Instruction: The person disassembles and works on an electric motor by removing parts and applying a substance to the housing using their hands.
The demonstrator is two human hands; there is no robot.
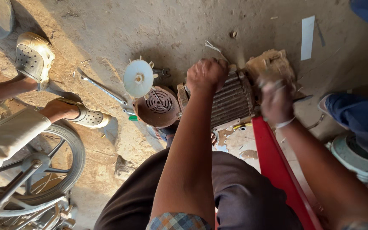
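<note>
Left hand (207, 74) fisted tight on top of finned motor body (231, 102); right hand (276, 102) blurred, on motor's dusty far end, grip unclear. Motor lies on dirt floor (171, 30) under both hands, between knees. Judged heavy, rigid cast metal; fins give firm, non-slip purchase, edges maybe sharp; best held across body. Left of left hand: rusty fan cover (158, 106), white plastic fan (138, 78), spanner (105, 90). Beyond right hand: white paper strip (307, 37). Red board (277, 166) under right forearm.
</note>
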